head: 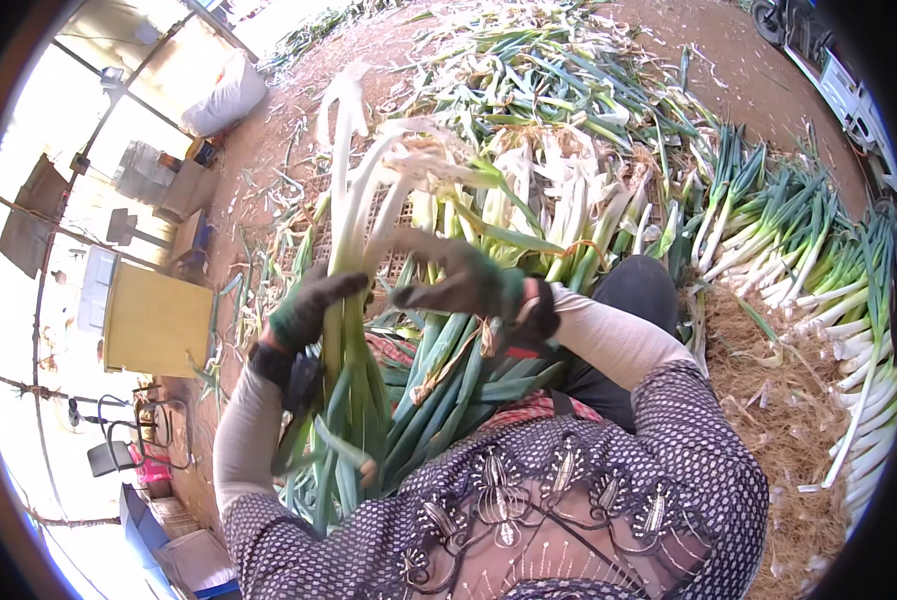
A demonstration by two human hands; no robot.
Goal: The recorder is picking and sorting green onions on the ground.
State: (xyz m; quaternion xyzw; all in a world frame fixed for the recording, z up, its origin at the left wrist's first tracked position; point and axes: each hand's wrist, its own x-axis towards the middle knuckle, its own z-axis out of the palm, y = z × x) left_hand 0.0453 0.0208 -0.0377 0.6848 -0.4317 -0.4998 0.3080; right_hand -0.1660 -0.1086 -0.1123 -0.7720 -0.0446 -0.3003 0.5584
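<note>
My left hand (311, 304), in a dark glove with a green cuff, is closed around a few long green onions (343, 322). Their pale ends point away from me, and their green leaves hang toward my lap. Loose whitish skin (343, 112) flops over at the far end of the stalks. Just right of them is my right hand (463, 277), gloved alike and blurred, its fingers apart. Its upper fingertips overlap the edge of a stalk; contact there is unclear. More green leaves (448, 367) lie across my lap below both hands.
Untrimmed onions (561, 180) with dry roots lie ahead, before a heap of stripped leaves (523, 67). At right, cleaned onions (801, 232) form a long row beside piled root trimmings (771, 420). A yellow box (160, 319), a chair (130, 442) and a white sack (225, 94) stand left.
</note>
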